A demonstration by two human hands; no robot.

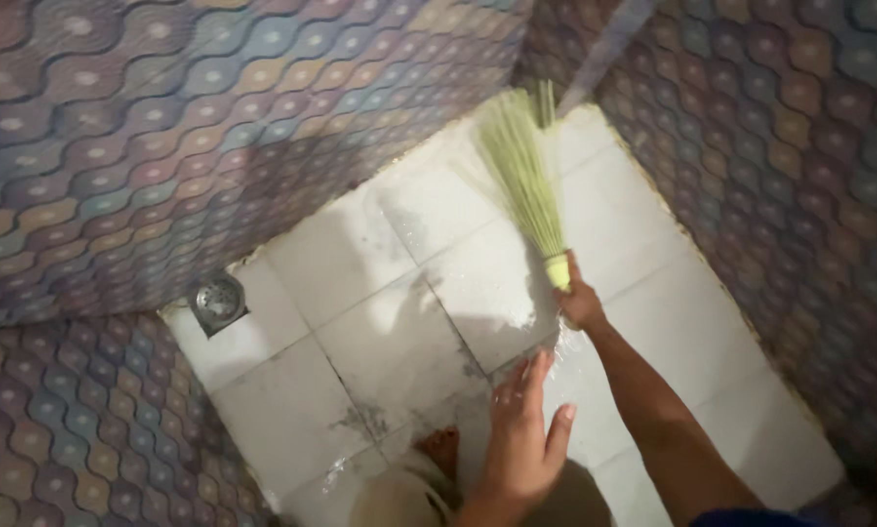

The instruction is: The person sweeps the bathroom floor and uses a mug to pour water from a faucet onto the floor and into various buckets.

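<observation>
My right hand [580,303] grips the pale yellow-green base of a green stick broom [523,176], whose bristles fan out over the far part of the white tiled floor [360,322], toward the back corner. My left hand [521,429] hovers lower in the view, fingers spread and palm down, holding nothing. Wet patches glisten on the tiles near both hands. My foot [441,449] shows at the bottom edge below the left hand.
Patterned purple and blue wall tiles [146,146] close in the floor on the left, back and right. A round metal floor drain [218,299] sits in the left corner. Dark stains mark the grout lines near the centre.
</observation>
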